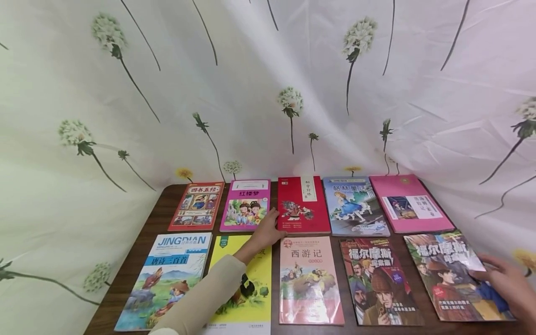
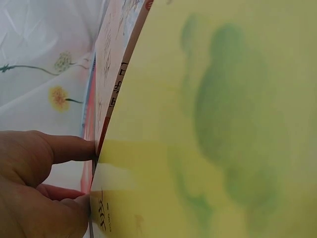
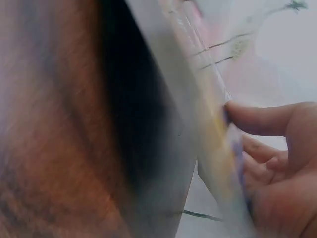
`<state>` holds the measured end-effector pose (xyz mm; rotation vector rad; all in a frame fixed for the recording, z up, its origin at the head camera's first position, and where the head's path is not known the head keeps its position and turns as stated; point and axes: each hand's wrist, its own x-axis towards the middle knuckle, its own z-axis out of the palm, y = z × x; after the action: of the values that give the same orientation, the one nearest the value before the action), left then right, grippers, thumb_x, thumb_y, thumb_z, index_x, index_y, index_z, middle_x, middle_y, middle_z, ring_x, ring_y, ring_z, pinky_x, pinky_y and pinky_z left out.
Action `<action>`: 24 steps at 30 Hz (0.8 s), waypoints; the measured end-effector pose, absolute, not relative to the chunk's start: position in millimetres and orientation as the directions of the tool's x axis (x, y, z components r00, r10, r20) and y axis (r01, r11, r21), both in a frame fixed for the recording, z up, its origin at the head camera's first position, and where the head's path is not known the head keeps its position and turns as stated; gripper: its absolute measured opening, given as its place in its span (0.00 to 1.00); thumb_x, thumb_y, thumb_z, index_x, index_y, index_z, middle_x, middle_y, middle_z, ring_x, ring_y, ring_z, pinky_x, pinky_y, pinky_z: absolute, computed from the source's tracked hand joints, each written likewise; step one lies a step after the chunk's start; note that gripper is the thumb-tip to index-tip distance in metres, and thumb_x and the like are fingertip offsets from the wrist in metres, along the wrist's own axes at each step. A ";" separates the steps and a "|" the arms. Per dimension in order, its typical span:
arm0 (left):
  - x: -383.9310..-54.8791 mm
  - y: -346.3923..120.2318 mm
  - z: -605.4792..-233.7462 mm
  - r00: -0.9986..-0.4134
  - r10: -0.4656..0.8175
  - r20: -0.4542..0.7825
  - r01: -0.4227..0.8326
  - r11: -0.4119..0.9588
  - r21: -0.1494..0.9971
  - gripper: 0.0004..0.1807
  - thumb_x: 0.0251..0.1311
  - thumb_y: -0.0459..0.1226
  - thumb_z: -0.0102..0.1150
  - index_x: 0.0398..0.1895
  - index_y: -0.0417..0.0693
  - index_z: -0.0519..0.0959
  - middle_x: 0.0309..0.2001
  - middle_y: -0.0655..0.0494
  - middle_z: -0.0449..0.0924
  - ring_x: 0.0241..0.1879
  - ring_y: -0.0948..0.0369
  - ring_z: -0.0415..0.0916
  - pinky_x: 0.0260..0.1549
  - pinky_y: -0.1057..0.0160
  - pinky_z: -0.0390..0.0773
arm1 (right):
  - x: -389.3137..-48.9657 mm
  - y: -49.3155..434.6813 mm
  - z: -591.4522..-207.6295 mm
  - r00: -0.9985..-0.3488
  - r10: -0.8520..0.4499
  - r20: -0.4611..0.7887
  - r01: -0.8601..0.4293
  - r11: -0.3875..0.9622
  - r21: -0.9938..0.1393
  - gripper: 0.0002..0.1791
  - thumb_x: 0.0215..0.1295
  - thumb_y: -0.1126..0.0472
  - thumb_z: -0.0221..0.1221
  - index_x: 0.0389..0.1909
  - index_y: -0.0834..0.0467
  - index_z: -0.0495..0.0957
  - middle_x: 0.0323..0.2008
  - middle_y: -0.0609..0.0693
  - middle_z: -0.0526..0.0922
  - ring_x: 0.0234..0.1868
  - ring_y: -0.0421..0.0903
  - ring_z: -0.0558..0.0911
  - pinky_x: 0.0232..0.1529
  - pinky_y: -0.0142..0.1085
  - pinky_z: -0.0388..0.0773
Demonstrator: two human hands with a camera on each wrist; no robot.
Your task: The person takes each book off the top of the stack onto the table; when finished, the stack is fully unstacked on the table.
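My left hand (image 1: 266, 231) reaches over a yellow book (image 1: 251, 298) to the lower left corner of a red book (image 1: 303, 204). Its fingers lie at the red book's left edge, the thumb near its bottom edge. In the left wrist view, thumb and finger stand apart beyond the yellow cover (image 2: 237, 114). At the front right, my right hand (image 1: 504, 281) grips the right edge of a comic-style detective book (image 1: 448, 279). The right wrist view shows the fingers (image 3: 262, 119) against that edge, blurred. A pink book (image 1: 310, 279) lies below the red one.
Books lie in two rows on a dark wood table (image 1: 146, 218). Back row: orange (image 1: 196, 204), magenta (image 1: 246, 204), blue (image 1: 356, 204) and pink (image 1: 410, 204) books. Front row: a blue-white book (image 1: 165, 279) and another detective book (image 1: 381, 284). A dandelion-print cloth (image 1: 251, 93) hangs behind.
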<state>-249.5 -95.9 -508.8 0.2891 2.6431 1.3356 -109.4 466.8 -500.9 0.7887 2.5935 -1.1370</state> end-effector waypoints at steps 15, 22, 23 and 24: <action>-250.9 -94.0 -510.6 -0.964 0.257 -0.062 0.103 0.582 0.806 0.41 0.64 0.32 0.72 0.78 0.31 0.66 0.84 0.32 0.50 0.84 0.34 0.49 0.71 0.34 0.72 | -113.0 439.9 -500.3 -0.833 0.472 -0.289 0.553 0.733 -0.397 0.35 0.75 0.63 0.62 0.68 0.84 0.58 0.55 0.84 0.70 0.55 0.77 0.73 0.62 0.66 0.74; -250.4 -97.5 -504.7 -0.964 0.257 -0.073 0.084 0.550 0.831 0.40 0.66 0.33 0.70 0.78 0.31 0.65 0.85 0.32 0.48 0.82 0.35 0.54 0.70 0.37 0.75 | -119.1 440.5 -496.9 -0.857 0.447 -0.257 0.516 0.754 -0.406 0.34 0.75 0.61 0.61 0.65 0.85 0.61 0.54 0.84 0.71 0.54 0.78 0.74 0.57 0.65 0.76; -249.8 -98.6 -502.8 -0.963 0.259 -0.078 0.077 0.540 0.838 0.39 0.68 0.33 0.69 0.79 0.32 0.65 0.85 0.35 0.48 0.82 0.36 0.56 0.69 0.39 0.76 | -120.1 440.8 -495.3 -0.870 0.434 -0.234 0.494 0.767 -0.411 0.33 0.75 0.61 0.61 0.63 0.86 0.63 0.54 0.84 0.72 0.53 0.78 0.75 0.55 0.65 0.77; -249.4 -100.3 -500.8 -0.961 0.263 -0.083 0.073 0.533 0.843 0.38 0.69 0.33 0.67 0.79 0.34 0.65 0.86 0.37 0.48 0.76 0.39 0.69 0.63 0.43 0.83 | -121.2 440.5 -493.0 -0.884 0.421 -0.205 0.468 0.781 -0.415 0.31 0.74 0.62 0.61 0.61 0.86 0.65 0.53 0.84 0.73 0.51 0.77 0.77 0.52 0.64 0.79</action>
<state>-249.4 -100.3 -500.8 0.2848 2.5702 1.4001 -121.2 440.5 -493.0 0.7175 2.8687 -0.7081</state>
